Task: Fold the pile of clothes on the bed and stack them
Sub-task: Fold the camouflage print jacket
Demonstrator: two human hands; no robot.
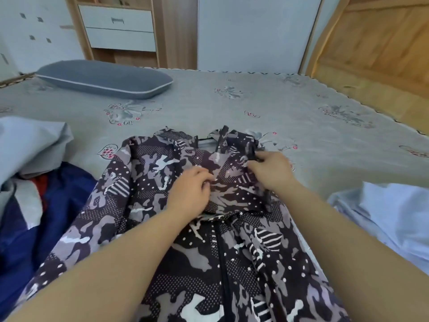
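Head | camo jacket [185, 228] on bed [301, 108] | both hands' fingers [204, 180] pinch its fabric

Thin, matt printed-cloth jacket [209, 240] lies on a matt woven bedspread [278, 108] beside a smooth wooden headboard [376, 49].

Head camera looking forward and down over the bed [290, 108]

It is sitting close above the bed's near edge, facing across the bed toward the far wall; beyond the bed, the pillow [104, 79] is lying far left and the drawers [119, 29] are standing behind it. Only one view.
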